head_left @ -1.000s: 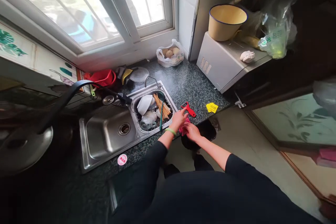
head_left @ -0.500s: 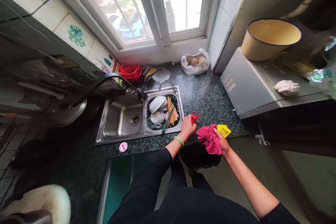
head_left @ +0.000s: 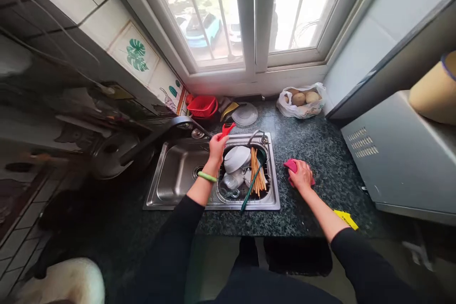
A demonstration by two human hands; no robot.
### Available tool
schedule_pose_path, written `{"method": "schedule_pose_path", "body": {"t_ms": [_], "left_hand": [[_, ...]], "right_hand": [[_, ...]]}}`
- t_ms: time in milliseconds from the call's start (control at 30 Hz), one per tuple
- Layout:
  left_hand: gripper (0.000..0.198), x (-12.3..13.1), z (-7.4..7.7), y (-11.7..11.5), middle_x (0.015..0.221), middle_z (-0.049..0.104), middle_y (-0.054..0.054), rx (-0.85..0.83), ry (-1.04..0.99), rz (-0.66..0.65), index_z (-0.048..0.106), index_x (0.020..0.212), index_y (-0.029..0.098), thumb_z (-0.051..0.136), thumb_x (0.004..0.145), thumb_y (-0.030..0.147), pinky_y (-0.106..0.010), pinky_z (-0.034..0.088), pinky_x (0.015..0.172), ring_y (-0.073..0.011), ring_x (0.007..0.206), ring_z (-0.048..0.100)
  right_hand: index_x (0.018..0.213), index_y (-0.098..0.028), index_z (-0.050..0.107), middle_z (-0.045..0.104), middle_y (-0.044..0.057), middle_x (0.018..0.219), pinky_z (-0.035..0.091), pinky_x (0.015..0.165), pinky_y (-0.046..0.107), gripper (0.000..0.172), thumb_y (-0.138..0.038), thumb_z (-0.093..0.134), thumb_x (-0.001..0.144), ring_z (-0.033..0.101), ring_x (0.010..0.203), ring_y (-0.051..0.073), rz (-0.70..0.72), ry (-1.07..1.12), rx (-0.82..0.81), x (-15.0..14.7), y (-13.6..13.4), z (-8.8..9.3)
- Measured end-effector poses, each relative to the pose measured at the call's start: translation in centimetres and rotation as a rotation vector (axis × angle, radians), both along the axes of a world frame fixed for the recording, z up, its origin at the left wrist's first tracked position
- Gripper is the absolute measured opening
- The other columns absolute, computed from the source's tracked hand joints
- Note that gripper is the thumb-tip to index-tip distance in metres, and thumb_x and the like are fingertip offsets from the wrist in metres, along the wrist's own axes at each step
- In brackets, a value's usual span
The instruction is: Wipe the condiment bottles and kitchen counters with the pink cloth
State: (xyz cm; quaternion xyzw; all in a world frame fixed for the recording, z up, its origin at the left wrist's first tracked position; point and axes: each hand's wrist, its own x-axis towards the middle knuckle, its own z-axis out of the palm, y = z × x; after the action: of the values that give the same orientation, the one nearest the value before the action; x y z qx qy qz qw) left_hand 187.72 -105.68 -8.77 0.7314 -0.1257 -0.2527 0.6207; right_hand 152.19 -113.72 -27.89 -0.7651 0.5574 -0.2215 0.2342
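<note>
My left hand (head_left: 216, 148), with a green bangle on the wrist, is closed around a red peeler (head_left: 228, 128) and hangs over the middle of the sink (head_left: 162, 166). Below and right of it, a drain basket in the right-hand basin holds white bowls (head_left: 237, 158), clear glassware, a bundle of chopsticks (head_left: 257, 171) and a dark green long-handled ladle (head_left: 253, 181). My right hand (head_left: 302, 175) presses a crumpled pink cloth (head_left: 290, 165) onto the dark speckled countertop (head_left: 285, 140), right of the sink. The fingers partly cover the cloth.
Behind the sink are a red plastic basket (head_left: 203, 106), a round clear lid (head_left: 245, 114) and a black faucet (head_left: 171, 126). A white bag of round, pale brown produce (head_left: 302, 100) sits under the window. A grey metal appliance (head_left: 388, 152) and a yellow packet (head_left: 346, 219) are at right.
My left hand has carried the red peeler from the counter edge leftward and back over the sink. My right hand has brought the pink cloth down onto the countertop. The view has shifted.
</note>
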Motion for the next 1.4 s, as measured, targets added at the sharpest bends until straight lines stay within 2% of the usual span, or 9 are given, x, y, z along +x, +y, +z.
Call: {"method": "schedule_pose_path", "body": {"t_ms": [133, 300, 567, 700, 800, 967, 1133, 1300, 1400], "left_hand": [[0.021, 4.2, -2.1, -7.2, 0.071, 0.06, 0.002, 0.064, 0.132, -0.038, 0.066, 0.079, 0.018, 0.08, 0.068, 0.029, -0.026, 0.049, 0.068, -0.0117, 0.066, 0.057], [0.021, 6.6, -6.1, -12.2, 0.078, 0.065, 0.001, 0.132, 0.205, -0.05, 0.071, 0.08, 0.019, 0.083, 0.067, 0.029, -0.032, 0.05, 0.081, -0.0142, 0.078, 0.06], [0.015, 4.2, -7.9, -18.1, 0.074, 0.061, 0.002, 0.148, 0.222, -0.119, 0.066, 0.082, 0.019, 0.078, 0.083, 0.028, -0.03, 0.057, 0.081, -0.0113, 0.072, 0.06], [0.011, 2.0, -7.3, -18.3, 0.073, 0.065, -0.002, 0.242, 0.14, -0.19, 0.073, 0.085, 0.017, 0.081, 0.08, 0.023, -0.036, 0.06, 0.079, -0.0168, 0.074, 0.065], [0.013, 2.7, -5.8, -17.4, 0.078, 0.069, -0.005, 0.335, -0.032, -0.148, 0.077, 0.087, 0.017, 0.084, 0.08, 0.026, -0.041, 0.059, 0.087, -0.0235, 0.085, 0.07], [0.026, 8.8, -0.8, -16.6, 0.126, 0.071, -0.018, 0.487, -0.415, 0.159, 0.075, 0.118, 0.018, 0.068, 0.096, 0.029, -0.047, 0.049, 0.111, -0.0345, 0.134, 0.061], [0.035, 15.3, 2.8, -17.4, 0.15, 0.052, -0.033, 0.656, -0.55, 0.4, 0.066, 0.128, 0.006, 0.048, 0.099, 0.013, -0.059, 0.038, 0.119, -0.0423, 0.148, 0.047], [0.043, 17.8, 3.3, -18.4, 0.163, 0.044, -0.027, 0.768, -0.79, 0.443, 0.06, 0.139, 0.009, 0.041, 0.1, 0.007, -0.062, 0.025, 0.128, -0.039, 0.157, 0.034], [0.044, 15.3, 1.9, -18.6, 0.164, 0.045, -0.022, 0.615, -0.95, 0.202, 0.058, 0.14, 0.015, 0.055, 0.097, 0.013, -0.055, 0.026, 0.13, -0.0352, 0.156, 0.037]], "right_hand": [[0.13, -0.022, 0.066, 0.065, 0.013, 0.131, 0.038, 0.097, 0.044, 0.043, -0.036, 0.068, 0.089, 0.053, 0.115, 0.032, -0.074, 0.189, -0.151, 2.3, 0.6, -1.9], [0.129, -0.022, 0.063, 0.064, 0.013, 0.129, 0.035, 0.096, 0.041, 0.041, -0.04, 0.064, 0.093, 0.052, 0.114, 0.032, -0.062, 0.218, -0.223, 1.9, 1.2, -3.1], [0.129, -0.02, 0.062, 0.064, 0.014, 0.129, 0.036, 0.096, 0.042, 0.041, -0.04, 0.064, 0.093, 0.053, 0.113, 0.031, -0.056, 0.212, -0.248, 2.0, 1.0, -3.4], [0.128, -0.021, 0.063, 0.065, 0.013, 0.128, 0.036, 0.094, 0.041, 0.04, -0.039, 0.065, 0.092, 0.054, 0.111, 0.031, -0.053, 0.22, -0.259, 1.9, 1.0, -3.3], [0.126, -0.021, 0.064, 0.065, 0.013, 0.128, 0.036, 0.091, 0.04, 0.039, -0.04, 0.065, 0.092, 0.054, 0.109, 0.031, -0.061, 0.213, -0.261, 1.8, 1.1, -3.4], [0.126, -0.021, 0.064, 0.066, 0.013, 0.127, 0.036, 0.09, 0.041, 0.04, -0.04, 0.066, 0.091, 0.054, 0.108, 0.032, -0.057, 0.196, -0.263, 1.7, 1.1, -3.8], [0.128, -0.02, 0.063, 0.065, 0.014, 0.128, 0.036, 0.091, 0.041, 0.042, -0.041, 0.066, 0.091, 0.054, 0.109, 0.031, -0.054, 0.198, -0.255, 1.7, 1.1, -3.7], [0.128, -0.021, 0.063, 0.064, 0.014, 0.129, 0.036, 0.093, 0.042, 0.041, -0.042, 0.065, 0.092, 0.053, 0.112, 0.032, -0.046, 0.205, -0.225, 1.7, 1.0, -3.6], [0.127, -0.021, 0.064, 0.064, 0.014, 0.129, 0.036, 0.094, 0.042, 0.042, -0.043, 0.066, 0.092, 0.053, 0.113, 0.032, -0.049, 0.205, -0.213, 1.7, 1.0, -3.4]]}}
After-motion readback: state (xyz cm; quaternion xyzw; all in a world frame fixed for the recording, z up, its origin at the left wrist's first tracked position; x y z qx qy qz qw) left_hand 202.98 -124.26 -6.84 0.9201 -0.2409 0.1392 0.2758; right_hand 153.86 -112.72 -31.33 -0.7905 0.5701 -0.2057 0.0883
